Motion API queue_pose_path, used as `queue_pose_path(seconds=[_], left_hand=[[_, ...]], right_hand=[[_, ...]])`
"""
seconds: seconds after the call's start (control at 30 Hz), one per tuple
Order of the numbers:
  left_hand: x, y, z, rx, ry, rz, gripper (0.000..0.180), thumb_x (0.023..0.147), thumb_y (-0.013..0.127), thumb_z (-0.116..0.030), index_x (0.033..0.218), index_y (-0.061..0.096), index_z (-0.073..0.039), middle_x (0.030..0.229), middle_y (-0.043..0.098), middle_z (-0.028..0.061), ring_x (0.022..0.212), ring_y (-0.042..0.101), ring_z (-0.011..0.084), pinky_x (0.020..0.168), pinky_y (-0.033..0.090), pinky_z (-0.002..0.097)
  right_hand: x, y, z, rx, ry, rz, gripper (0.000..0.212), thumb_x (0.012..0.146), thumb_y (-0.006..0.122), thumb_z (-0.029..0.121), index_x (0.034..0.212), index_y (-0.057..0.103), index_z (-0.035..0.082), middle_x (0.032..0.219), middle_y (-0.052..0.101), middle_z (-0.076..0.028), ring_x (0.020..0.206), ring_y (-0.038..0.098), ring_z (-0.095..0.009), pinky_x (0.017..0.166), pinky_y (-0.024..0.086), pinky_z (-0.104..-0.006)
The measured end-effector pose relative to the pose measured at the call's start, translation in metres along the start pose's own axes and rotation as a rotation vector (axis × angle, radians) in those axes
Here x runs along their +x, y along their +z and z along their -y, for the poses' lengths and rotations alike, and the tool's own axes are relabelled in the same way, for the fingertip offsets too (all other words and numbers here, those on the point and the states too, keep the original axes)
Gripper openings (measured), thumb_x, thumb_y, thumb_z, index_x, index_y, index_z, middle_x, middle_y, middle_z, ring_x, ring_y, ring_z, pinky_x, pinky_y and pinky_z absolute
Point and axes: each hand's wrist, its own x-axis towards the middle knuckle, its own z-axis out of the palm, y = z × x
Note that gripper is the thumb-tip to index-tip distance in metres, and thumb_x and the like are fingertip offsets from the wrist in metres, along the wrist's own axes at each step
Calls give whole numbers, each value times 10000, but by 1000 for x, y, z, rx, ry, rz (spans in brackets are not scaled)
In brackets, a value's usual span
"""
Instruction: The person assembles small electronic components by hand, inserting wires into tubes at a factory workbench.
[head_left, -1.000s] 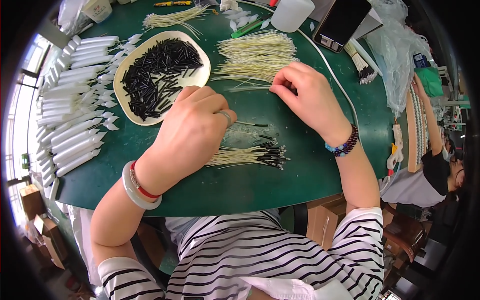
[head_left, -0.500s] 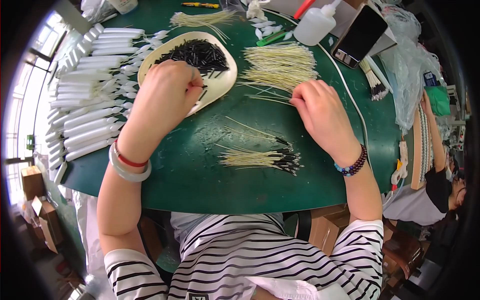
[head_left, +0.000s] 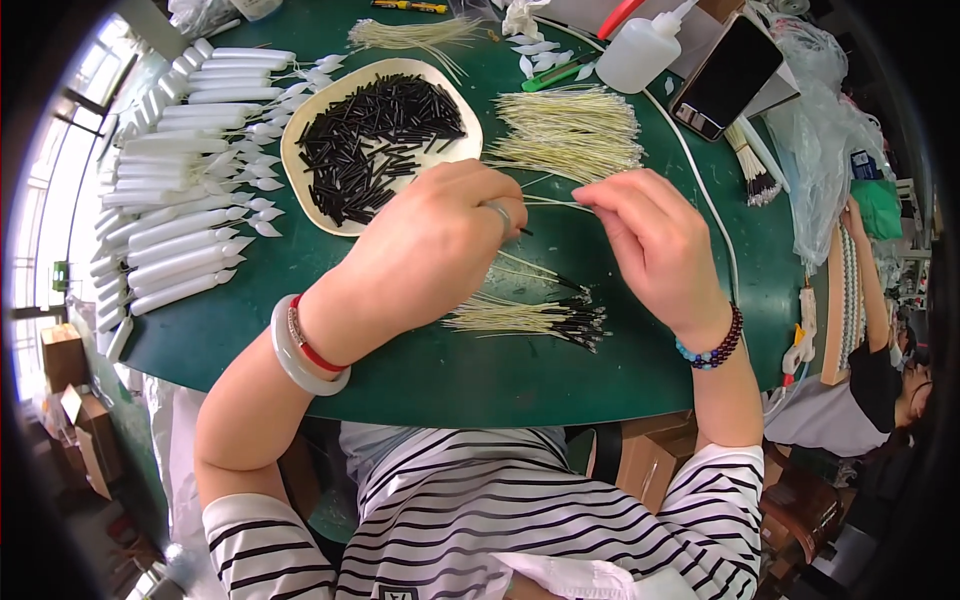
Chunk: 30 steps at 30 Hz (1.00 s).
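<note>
My left hand [head_left: 440, 240] is closed in a pinch, and a short black tube [head_left: 526, 232] sticks out from its fingertips. Facing it, my right hand [head_left: 655, 240] pinches the end of a thin pale wire [head_left: 550, 202]. The wire runs leftward toward my left fingers. Beyond the hands lies a dense bundle of pale yellow wires [head_left: 565, 130]. Below them, a smaller bunch of wires with black-sleeved ends [head_left: 530, 318] rests on the table, with a few similar wires partly hidden behind my left hand. Left of that hand, a cream tray [head_left: 292, 165] holds many short black tubes [head_left: 345, 170].
White candle-shaped sticks [head_left: 185, 235] with pointed tips fill the table's left side. A white squeeze bottle [head_left: 640, 52], a phone [head_left: 728, 75], a green cutter [head_left: 560, 72] and a white cable [head_left: 705, 180] lie at the back right. Another person's arm [head_left: 872, 270] shows at far right.
My left hand has moved right and nearer, from over the tray to beside my right hand, with a black tube. My right hand has shifted slightly, still pinching a wire.
</note>
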Motion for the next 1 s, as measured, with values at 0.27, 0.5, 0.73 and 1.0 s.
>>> queue_pose_path(seconds=[0.27,0.5,0.73,1.0], left_hand=[[-1,-2,-18,-251,-151,-111,99,761,635,69,847,636,19,926,648,115,780,642,214,697,514,282],[0,-10,-22,-578,-557,2,148,836,598,68,972,650,41,930,639,66,829,599,100,746,484,212],[-4,-7,-16,-578,-393,1,188,845,554,96,996,652,42,939,622,67,834,587,109,729,473,227],[-3,-7,-15,-424,-263,-71,206,785,586,94,936,683,-6,835,622,66,763,585,150,671,456,248]], right_hand=[[2,6,15,125,62,-25,118,793,655,22,906,626,32,758,591,-84,631,577,-238,531,454,-310],[3,-2,17,332,194,-11,91,816,630,8,895,664,38,693,568,-71,571,536,-186,505,416,-275],[2,-4,16,352,205,-11,79,818,626,7,885,663,29,698,580,-67,575,540,-166,507,419,-260],[3,-4,17,378,211,10,71,819,619,5,873,662,22,693,585,-67,576,541,-155,506,418,-251]])
